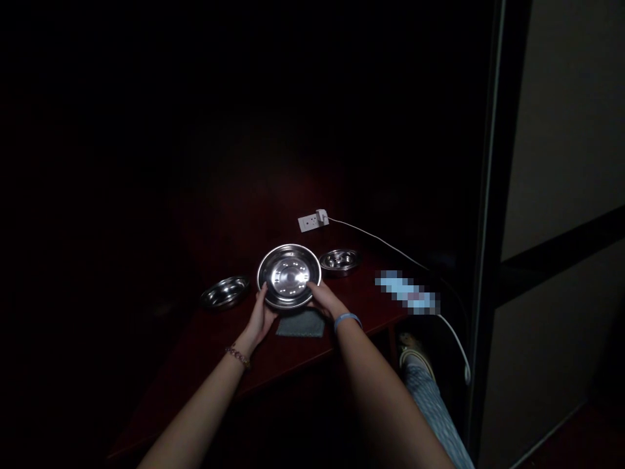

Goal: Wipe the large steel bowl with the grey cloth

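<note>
A shiny steel plate [289,273] is tilted up toward me above a dark red table [209,352]. My left hand [261,317] grips its lower left rim, thumb on the inside. My right hand [326,301] grips the lower right rim, thumb on the plate's face. A grey cloth [301,324] lies flat on the table just under the plate, between my wrists. I wear a bead bracelet on the left wrist and a blue band on the right.
Two more steel dishes sit on the table: one at the left [224,291], one at the right [340,260]. A white power strip [312,221] with a cable [381,242] lies behind. A dark door frame [488,260] stands right. My leg and shoe [415,361] show below.
</note>
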The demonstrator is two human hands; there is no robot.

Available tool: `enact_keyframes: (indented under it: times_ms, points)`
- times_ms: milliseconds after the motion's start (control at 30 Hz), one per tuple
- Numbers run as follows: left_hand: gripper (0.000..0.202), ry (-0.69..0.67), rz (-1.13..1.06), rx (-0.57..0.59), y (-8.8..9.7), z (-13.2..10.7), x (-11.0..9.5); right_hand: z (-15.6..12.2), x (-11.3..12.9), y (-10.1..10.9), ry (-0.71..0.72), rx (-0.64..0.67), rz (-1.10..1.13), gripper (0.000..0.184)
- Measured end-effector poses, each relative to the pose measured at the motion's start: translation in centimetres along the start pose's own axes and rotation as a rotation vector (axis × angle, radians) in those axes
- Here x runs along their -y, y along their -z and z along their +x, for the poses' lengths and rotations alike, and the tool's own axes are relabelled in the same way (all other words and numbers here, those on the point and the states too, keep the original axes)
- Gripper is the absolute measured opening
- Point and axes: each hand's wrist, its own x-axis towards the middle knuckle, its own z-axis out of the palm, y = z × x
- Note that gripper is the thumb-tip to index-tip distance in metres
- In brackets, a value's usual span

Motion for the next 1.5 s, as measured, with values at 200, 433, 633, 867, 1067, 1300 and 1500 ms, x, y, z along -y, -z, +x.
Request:
enact_keyframes:
  times_ms: [200, 433, 633, 867, 1067, 1300, 1500]
  points:
    - [0.028, 0.047, -0.194, -0.288, -0.2, 1.0, 0.2, -0.6, 0.0, -1.2, -0.016, 0.16, -0.175, 0.047]
    - [0.038, -0.162, -0.288, -0.6, 1.9, 1.0, -1.6, -0.9, -0.3, -1.5, 0.1, 0.388, -0.719, 0.061]
    - [0.041, -0.153, -0.291, -0.664, 2.6, 1.2, -1.3, -3.4, -1.2, -1.3, 0.171, 0.576, -1.414, 0.102]
    - [0.041, -0.047, -0.241, -0.539, 2.1, 1.1, -0.6, -2.4, -2.4, 0.8, 0.295, 0.384, -1.494, 0.059]
    - [0.039, 0.024, -0.161, -0.361, 1.9, 0.9, 0.1, -0.7, -1.5, 3.4, 0.268, -0.121, -1.154, 0.044]
    - [0.037, 0.108, -0.135, -0.233, 1.5, 0.7, 0.6, -0.3, 1.1, 0.2, 0.358, -0.463, -0.794, 0.068]
    - [0.043, 0.19, -0.065, -0.158, 1.3, 0.6, 1.1, -2.2, 1.5, -3.6, 0.514, -0.387, -0.991, 0.055]
